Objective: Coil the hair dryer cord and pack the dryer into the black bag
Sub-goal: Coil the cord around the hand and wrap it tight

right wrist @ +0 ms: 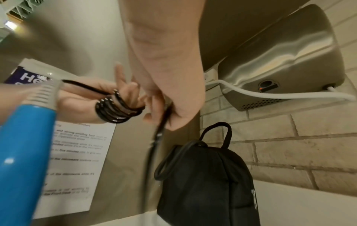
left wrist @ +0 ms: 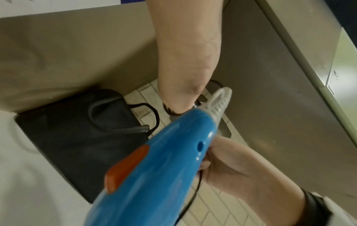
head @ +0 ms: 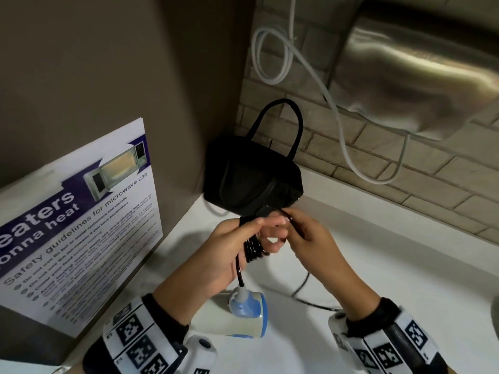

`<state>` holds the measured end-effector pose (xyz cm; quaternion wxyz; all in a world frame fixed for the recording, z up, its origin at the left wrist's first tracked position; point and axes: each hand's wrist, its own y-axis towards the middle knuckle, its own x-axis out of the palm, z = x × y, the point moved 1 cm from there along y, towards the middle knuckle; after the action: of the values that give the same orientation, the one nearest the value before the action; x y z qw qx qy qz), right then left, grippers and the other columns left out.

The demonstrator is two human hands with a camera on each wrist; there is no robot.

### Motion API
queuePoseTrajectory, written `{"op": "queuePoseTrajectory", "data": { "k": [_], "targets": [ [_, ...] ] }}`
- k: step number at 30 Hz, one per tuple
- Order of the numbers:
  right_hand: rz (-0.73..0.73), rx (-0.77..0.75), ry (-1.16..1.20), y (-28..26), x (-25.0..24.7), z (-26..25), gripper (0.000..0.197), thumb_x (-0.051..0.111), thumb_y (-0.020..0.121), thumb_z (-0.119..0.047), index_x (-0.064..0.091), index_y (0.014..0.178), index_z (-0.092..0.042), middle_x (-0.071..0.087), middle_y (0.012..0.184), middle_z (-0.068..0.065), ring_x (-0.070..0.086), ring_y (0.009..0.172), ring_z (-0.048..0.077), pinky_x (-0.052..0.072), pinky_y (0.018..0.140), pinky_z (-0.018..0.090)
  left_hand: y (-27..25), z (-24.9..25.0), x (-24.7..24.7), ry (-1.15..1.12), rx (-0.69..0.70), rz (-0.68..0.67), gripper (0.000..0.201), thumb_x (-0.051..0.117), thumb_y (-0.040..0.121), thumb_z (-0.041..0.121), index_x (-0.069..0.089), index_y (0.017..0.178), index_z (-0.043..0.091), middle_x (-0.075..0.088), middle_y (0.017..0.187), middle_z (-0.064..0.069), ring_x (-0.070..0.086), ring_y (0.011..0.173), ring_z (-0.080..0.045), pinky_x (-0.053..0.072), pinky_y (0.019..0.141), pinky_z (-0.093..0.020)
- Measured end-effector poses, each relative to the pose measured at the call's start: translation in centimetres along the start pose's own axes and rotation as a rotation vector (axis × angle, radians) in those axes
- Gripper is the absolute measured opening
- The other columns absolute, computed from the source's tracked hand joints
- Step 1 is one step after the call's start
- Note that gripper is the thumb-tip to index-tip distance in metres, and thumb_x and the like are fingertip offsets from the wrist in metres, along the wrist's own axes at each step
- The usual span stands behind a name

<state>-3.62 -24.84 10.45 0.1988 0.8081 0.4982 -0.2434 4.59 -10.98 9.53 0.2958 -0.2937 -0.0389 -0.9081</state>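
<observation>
Several turns of the black cord (head: 253, 247) are coiled round the fingers of my left hand (head: 259, 233), which holds them in place; the coil (right wrist: 115, 111) also shows in the right wrist view. My right hand (head: 294, 228) pinches the free run of cord (right wrist: 162, 126) just right of the coil. From there the cord trails down onto the counter. The blue and cream hair dryer (head: 243, 311) sits below my left wrist, joined to the coil by its grey cord sleeve. Its blue handle (left wrist: 154, 168) fills the left wrist view. The black bag (head: 251, 179) stands upright in the corner behind my hands.
A microwave safety poster (head: 81, 225) leans against the brown panel on the left. A steel hand dryer (head: 421, 71) is mounted on the brick wall at upper right, and its white cable (head: 337, 117) loops down. My hands are above the white counter (head: 391, 265).
</observation>
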Motion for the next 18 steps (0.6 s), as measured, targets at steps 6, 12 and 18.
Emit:
{"op": "queuePoseTrajectory", "data": {
  "k": [6,12,18],
  "targets": [
    [-0.275,0.334,0.578,-2.0,0.5,0.1,0.018,0.057,0.091,-0.027,0.066,0.103,-0.016,0.071,0.086,0.001,0.062,0.069,0.009,0.047,0.063,0.022,0.7,0.6,-0.3,-0.110,-0.008,0.029,0.029,0.038,0.099,0.010,0.065,0.102,0.003,0.076,0.084,-0.004,0.072,0.070,-0.013,0.058,0.068,-0.023],
    [-0.300,0.535,0.832,-1.6,0.9,0.3,0.004,0.066,0.079,-0.018,0.062,0.078,-0.018,0.065,0.069,-0.002,0.064,0.066,0.006,0.053,0.057,0.019,0.3,0.1,-0.1,-0.151,-0.074,-0.086,0.028,0.053,0.083,0.017,0.069,0.101,0.003,0.075,0.087,-0.008,0.072,0.076,-0.016,0.057,0.068,-0.025],
    [-0.293,0.595,0.903,-2.3,2.7,0.4,0.008,0.055,0.094,-0.014,0.062,0.091,-0.012,0.069,0.081,0.004,0.068,0.069,0.013,0.056,0.054,0.026,0.4,-0.7,0.0,-0.175,-0.114,-0.029,0.023,0.049,0.092,0.012,0.067,0.103,0.004,0.075,0.095,-0.010,0.072,0.075,-0.018,0.055,0.062,-0.030]
  ]
}}
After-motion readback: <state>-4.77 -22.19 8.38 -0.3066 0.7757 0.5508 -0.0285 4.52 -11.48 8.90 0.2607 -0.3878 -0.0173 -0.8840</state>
